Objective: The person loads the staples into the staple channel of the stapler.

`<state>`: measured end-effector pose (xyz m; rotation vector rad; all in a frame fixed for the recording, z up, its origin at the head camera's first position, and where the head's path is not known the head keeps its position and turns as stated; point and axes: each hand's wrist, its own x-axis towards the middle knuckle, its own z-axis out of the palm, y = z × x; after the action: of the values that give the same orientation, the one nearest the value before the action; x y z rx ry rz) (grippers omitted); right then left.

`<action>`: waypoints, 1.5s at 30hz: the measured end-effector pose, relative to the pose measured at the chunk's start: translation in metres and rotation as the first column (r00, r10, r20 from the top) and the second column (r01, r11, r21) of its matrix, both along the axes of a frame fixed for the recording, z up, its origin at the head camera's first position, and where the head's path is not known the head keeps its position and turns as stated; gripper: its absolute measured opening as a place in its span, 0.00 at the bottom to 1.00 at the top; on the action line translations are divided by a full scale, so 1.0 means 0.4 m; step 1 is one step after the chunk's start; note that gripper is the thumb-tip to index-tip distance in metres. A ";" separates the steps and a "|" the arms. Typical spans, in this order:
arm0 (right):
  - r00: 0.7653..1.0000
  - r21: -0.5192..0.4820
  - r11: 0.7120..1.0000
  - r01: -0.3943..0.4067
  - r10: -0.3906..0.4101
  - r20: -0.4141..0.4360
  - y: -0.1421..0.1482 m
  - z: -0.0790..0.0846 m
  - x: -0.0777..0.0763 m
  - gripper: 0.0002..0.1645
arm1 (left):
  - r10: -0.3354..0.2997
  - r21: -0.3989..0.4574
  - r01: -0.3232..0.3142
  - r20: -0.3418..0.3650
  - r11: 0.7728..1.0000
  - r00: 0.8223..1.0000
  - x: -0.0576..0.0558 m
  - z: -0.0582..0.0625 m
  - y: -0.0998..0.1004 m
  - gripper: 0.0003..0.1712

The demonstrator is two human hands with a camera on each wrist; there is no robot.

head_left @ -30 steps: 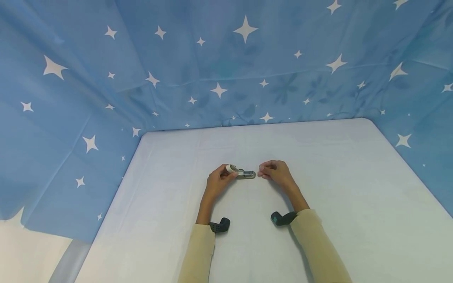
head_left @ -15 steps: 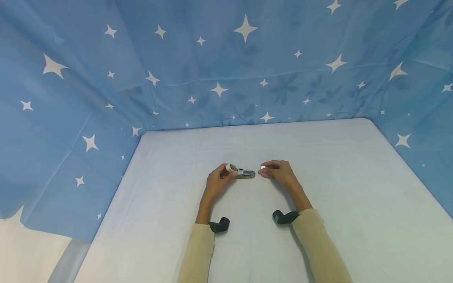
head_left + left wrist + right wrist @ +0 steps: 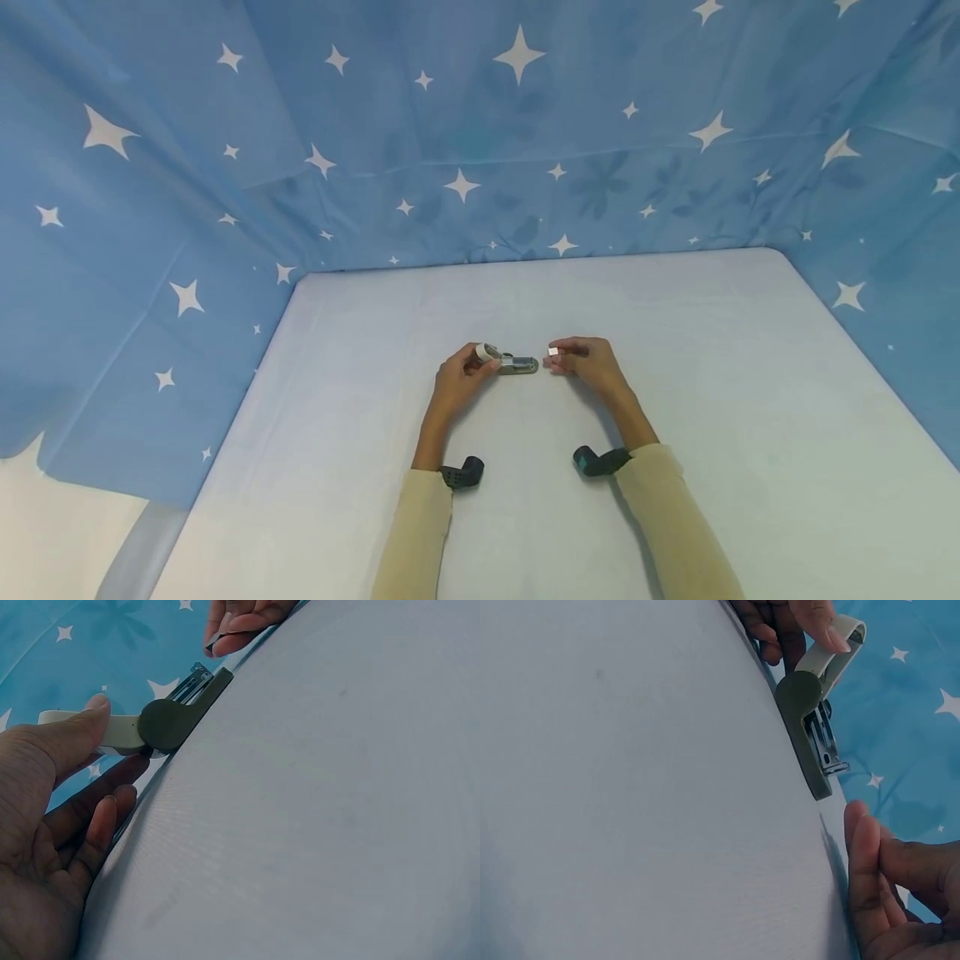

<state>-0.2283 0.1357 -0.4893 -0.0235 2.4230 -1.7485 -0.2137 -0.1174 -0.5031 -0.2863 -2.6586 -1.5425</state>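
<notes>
A small stapler (image 3: 517, 365) with a cream top arm and an olive-green base rests on the white table, its arm swung up and its metal staple channel exposed. My left hand (image 3: 455, 385) grips the raised arm, thumb on its side in the left wrist view. Just off the base's right end, my right hand (image 3: 596, 367) pinches a small shiny strip of staples (image 3: 553, 352) between thumb and fingers. The strip looks thin and dark in the left wrist view (image 3: 217, 639); in the right wrist view, the fingers (image 3: 866, 847) hide it.
The white-covered table (image 3: 720, 350) stretches around both hands. A blue curtain with white stars (image 3: 480, 125) borders it at the back and sides. Dark wrist cameras (image 3: 465, 472) are strapped at both cuffs.
The staple strip in my right hand has turned into sight as a bright patch. That hand shifted slightly, staying near the stapler's end. My left hand keeps its grip on the stapler.
</notes>
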 end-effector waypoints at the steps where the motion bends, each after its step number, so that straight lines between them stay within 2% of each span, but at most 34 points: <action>1: 1.000 -0.022 1.000 -0.011 0.011 -0.003 -0.002 0.003 0.000 0.18 | 0.003 -0.001 -0.003 -0.002 1.000 1.000 -0.001 0.000 -0.001 0.18; 9: 0.996 -0.016 0.999 -0.045 0.044 -0.073 -0.020 0.016 0.005 0.15 | 0.012 -0.004 -0.012 0.010 1.000 1.000 -0.004 0.003 -0.002 0.19; 15: 0.986 0.051 0.995 -0.080 0.087 -0.140 -0.034 0.013 0.010 0.14 | 0.003 0.007 -0.003 0.012 1.000 1.000 -0.003 -0.001 -0.001 0.18; 24: 0.978 0.105 0.991 -0.079 0.097 -0.183 -0.066 0.016 0.010 0.13 | 0.007 0.002 -0.007 0.007 1.000 1.000 0.001 0.002 -0.002 0.18; 30: 0.968 0.211 0.976 -0.047 0.096 -0.231 -0.083 0.012 0.010 0.12 | 0.006 0.017 -0.006 0.010 1.000 1.000 0.001 0.002 -0.001 0.18; 45: 0.968 0.311 0.950 -0.039 0.114 -0.225 -0.097 0.006 0.017 0.12 | 0.006 0.035 -0.007 0.029 0.999 1.000 -0.002 -0.010 0.000 0.17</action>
<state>-0.2215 0.0969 -0.4869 -0.3077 2.7965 -1.3921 -0.2144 -0.1175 -0.5070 -0.2561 -2.6479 -1.6017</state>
